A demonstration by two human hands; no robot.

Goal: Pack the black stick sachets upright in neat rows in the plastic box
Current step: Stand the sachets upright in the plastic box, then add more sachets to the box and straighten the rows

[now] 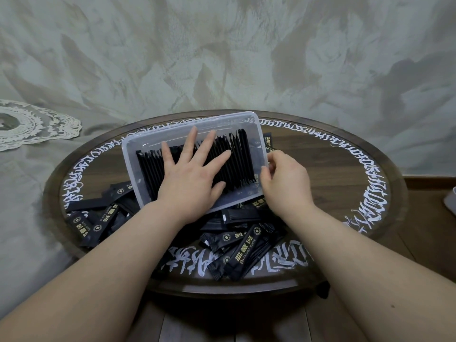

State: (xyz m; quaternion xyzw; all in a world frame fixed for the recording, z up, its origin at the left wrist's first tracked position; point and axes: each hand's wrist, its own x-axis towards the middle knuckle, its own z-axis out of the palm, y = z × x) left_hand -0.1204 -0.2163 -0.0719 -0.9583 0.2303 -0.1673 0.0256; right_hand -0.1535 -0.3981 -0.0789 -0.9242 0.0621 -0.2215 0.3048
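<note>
A clear plastic box (138,146) sits tilted on the round table, resting partly on loose sachets. Inside it a row of black stick sachets (243,156) stands on edge, packed side by side. My left hand (190,174) lies flat on top of that row with fingers spread and straight. My right hand (286,178) grips the box's right rim, fingers curled over the edge. Loose black sachets with gold print (244,253) lie in a heap in front of the box, and more loose sachets (96,218) lie to its left.
The round dark wooden table (345,154) has a glass top with white calligraphy around its rim. A patterned curtain hangs behind it, and a lace doily (29,124) lies at far left. Wooden floor shows at the right and below.
</note>
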